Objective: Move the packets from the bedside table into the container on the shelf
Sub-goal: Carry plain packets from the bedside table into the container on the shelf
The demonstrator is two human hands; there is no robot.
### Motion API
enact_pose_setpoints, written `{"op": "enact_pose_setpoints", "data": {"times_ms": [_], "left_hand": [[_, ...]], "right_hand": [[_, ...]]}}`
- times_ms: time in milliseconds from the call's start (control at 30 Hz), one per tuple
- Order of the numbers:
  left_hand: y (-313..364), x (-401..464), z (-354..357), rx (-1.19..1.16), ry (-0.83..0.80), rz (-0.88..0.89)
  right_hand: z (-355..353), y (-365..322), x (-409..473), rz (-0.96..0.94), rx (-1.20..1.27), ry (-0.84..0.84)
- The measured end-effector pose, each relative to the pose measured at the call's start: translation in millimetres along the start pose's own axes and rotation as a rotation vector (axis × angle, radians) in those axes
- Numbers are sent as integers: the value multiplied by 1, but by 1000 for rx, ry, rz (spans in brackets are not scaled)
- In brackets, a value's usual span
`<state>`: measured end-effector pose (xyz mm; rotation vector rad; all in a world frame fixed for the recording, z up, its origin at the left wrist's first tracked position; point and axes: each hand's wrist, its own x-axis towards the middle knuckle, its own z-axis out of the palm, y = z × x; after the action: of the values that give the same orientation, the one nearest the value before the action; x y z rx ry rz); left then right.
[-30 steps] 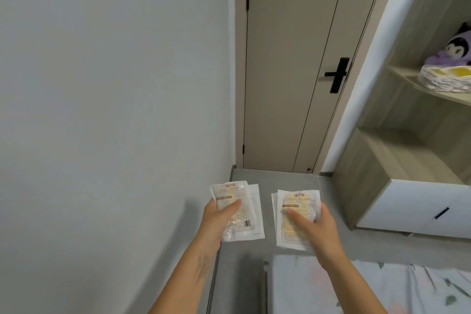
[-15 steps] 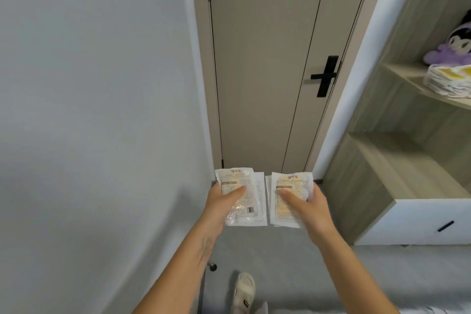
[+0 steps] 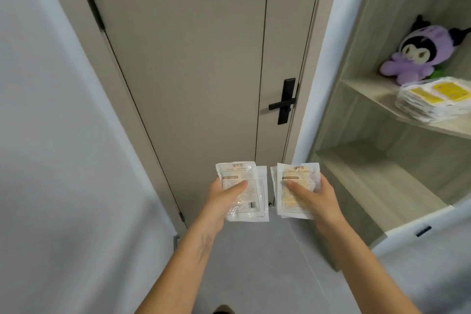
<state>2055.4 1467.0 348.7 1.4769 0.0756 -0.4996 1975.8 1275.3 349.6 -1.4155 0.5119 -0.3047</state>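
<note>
Two hands held out before a beige door with a black lever handle at 12 o'clock. Left hand pinching white hand-warmer packets; right hand pinching another small stack of packets. Wooden shelf at 2 o'clock, bearing a purple plush toy and stacked yellow-labelled packets.
</note>
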Motion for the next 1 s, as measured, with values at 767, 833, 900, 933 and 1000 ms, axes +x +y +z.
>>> {"op": "enact_pose_setpoints", "data": {"times_ms": [767, 833, 900, 933, 1000], "left_hand": [[96, 266, 334, 135, -728, -147], [102, 273, 370, 128, -738, -125], [108, 279, 405, 107, -722, -84], [111, 281, 423, 89, -702, -63], [118, 280, 459, 38, -646, -38]], "right_hand": [[-212, -72, 228, 16, 23, 681], [-247, -86, 244, -25, 14, 709], [-284, -104, 259, -67, -5, 688], [-303, -114, 265, -88, -1, 647], [-340, -138, 276, -101, 8, 560]]}}
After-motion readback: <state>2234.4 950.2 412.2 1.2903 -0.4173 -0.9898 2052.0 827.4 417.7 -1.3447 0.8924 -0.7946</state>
